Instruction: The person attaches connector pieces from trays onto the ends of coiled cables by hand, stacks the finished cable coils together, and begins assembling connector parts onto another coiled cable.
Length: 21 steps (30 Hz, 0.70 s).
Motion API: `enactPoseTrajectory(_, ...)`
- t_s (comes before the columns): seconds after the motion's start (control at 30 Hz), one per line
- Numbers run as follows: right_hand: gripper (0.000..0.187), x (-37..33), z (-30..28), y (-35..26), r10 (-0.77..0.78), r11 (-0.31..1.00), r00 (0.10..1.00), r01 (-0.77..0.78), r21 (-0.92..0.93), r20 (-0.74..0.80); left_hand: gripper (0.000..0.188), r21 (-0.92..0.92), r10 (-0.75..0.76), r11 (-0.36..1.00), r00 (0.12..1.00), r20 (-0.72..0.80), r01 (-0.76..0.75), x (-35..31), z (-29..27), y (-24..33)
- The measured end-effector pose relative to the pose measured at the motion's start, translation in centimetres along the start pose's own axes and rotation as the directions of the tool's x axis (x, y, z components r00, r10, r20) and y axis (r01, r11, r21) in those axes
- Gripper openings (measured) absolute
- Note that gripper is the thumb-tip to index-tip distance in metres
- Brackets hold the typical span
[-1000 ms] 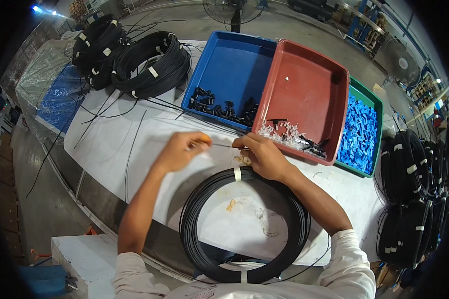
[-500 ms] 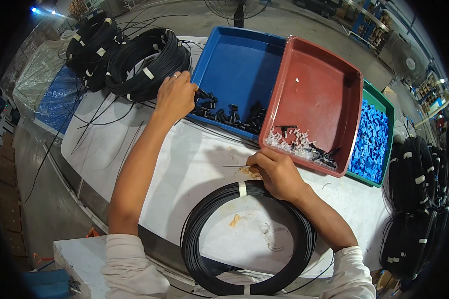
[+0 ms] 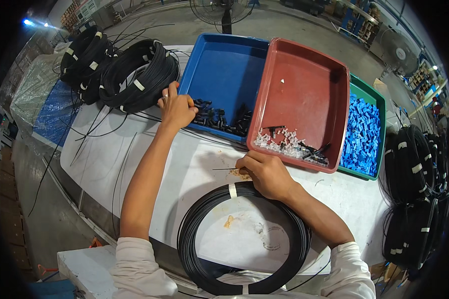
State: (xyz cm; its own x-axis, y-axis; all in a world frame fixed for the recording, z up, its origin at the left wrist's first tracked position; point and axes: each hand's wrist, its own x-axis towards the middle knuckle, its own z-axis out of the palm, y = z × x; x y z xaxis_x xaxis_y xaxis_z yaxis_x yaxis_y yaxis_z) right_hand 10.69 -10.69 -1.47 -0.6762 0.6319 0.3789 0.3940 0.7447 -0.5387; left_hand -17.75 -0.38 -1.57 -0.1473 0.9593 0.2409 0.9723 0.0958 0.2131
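My left hand (image 3: 177, 109) is at the near left corner of the blue tray (image 3: 224, 55), by a pile of small black plastic parts (image 3: 219, 118). Its thumb and index finger curl together at the tray's rim; whatever they hold is hidden. A ring shows on one finger. Between the closed fingers of my right hand (image 3: 268, 174) is the end of a thin black cable (image 3: 225, 169), its tip pointing left. That hand rests just above the coil of black cable (image 3: 187, 231), which is bound with white tape and lies partly over the table's near edge.
A red tray (image 3: 304, 74) with small clear pieces (image 3: 284, 143) and a green tray (image 3: 380, 144) of blue pieces (image 3: 359, 137) stand to the right. More cable coils (image 3: 139, 74) sit at the far left, others (image 3: 409, 164) at the right. A fan (image 3: 226, 20) stands beyond the white table (image 3: 159, 199).
My left hand has shifted slightly down against the blue tray's corner, with its fingers spread differently. My right hand keeps its hold on the cable end. The whole view has shifted a little.
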Motion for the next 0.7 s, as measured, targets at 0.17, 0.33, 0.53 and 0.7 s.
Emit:
enactPoseTrajectory(0.17, 0.019, 0.1, -0.1, -0.2, -0.008, 1.000, 1.000, 0.008, -0.001, -0.001, 0.018, -0.072, -0.012, 0.997, 0.993, 0.121, 0.021, -0.8, -0.4, 0.3)
enactPoseTrajectory(0.33, 0.018, 0.4, 0.0, -0.4, -0.016, 1.000, 1.000, 0.016, -0.004, -0.003, 0.017, -0.277, 0.001, 0.961, 1.000, -0.015, -0.005, -0.3, -0.6, -1.5)
enactPoseTrajectory(0.53, 0.017, 0.3, 0.1, -0.1, 0.020, 1.000, 1.000, -0.020, 0.015, 0.010, 0.013, -0.609, 0.174, 0.787, 0.982, 0.070, -0.096, -1.3, -1.7, 0.3)
enactPoseTrajectory(0.7, 0.018, 0.0, -0.2, -0.1, 0.024, 1.000, 1.000, -0.024, 0.010, 0.008, 0.016, -0.419, 0.326, 0.882, 0.920, 0.216, -0.214, -1.3, -1.8, 1.4)
